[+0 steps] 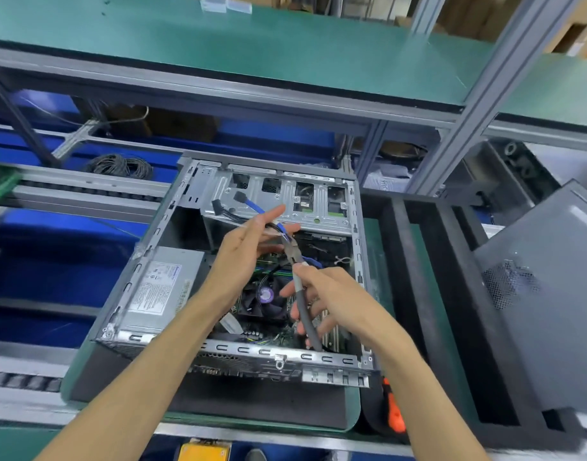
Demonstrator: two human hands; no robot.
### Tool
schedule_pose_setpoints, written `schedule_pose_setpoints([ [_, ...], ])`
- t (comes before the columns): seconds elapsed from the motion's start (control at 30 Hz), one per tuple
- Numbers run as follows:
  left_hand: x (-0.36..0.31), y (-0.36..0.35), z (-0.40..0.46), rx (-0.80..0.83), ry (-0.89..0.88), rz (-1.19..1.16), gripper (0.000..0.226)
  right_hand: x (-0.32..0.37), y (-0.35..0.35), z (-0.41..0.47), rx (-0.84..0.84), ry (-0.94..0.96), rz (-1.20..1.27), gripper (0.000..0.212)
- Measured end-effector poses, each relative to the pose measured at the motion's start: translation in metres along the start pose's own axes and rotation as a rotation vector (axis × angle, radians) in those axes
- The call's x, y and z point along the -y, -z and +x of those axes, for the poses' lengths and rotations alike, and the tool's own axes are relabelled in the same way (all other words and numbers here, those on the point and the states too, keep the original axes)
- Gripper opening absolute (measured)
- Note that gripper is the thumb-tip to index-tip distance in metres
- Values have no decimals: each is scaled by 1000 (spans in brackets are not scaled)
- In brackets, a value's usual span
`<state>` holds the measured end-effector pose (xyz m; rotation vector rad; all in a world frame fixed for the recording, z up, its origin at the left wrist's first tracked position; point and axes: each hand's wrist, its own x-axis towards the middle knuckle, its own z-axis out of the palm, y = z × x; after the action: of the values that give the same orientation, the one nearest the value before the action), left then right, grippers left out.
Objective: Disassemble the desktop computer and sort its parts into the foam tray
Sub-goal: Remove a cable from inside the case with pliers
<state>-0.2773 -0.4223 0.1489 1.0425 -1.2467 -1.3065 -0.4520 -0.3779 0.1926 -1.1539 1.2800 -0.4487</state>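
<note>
The open desktop computer case (pixel 142 261) lies on its side in front of me. Inside it are a grey power supply (pixel 162 291), a black CPU fan (pixel 262 301) and a silver drive cage (pixel 318 201). My left hand (pixel 248 241) holds a bundle of blue and black cables (pixel 252 202) lifted above the case. My right hand (pixel 332 294) grips grey-handled cutting pliers (pixel 300 294), whose jaws meet the cable bundle just below my left fingers. The black foam tray (pixel 458 294) stands to the right of the case.
The grey side panel (pixel 551 294) rests in the foam tray at the right. An orange-handled tool (pixel 393 410) lies by the case's near right corner. A coil of black wire (pixel 119 166) sits behind the case at left. A green shelf (pixel 252 51) hangs overhead.
</note>
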Motion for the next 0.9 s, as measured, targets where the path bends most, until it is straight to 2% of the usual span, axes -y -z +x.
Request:
schedule_pose_setpoints([
  [0.27, -6, -7, -1, -15, -31, -85, 37, -6, 8, 0, -46, 43, -122, 46],
  [0.5, -1, -8, -6, -29, 28, -101, 37, -4, 7, 5, -207, 171, -76, 46],
  [0.63, -6, -3, -2, -55, 161, -285, 36, -5, 12, 4, -171, 140, -116, 46],
  [0.73, -8, 3, 2, 0, 311, -446, 34, -11, 11, 6, -186, 103, -125, 43],
  [0.83, -7, 8, 4, 75, 348, -467, 43, -13, 10, 9, -200, 77, -105, 43],
  [0.9, -5, 8, 5, 64, 350, -429, 42, -12, 10, 9, -181, 67, -115, 44],
])
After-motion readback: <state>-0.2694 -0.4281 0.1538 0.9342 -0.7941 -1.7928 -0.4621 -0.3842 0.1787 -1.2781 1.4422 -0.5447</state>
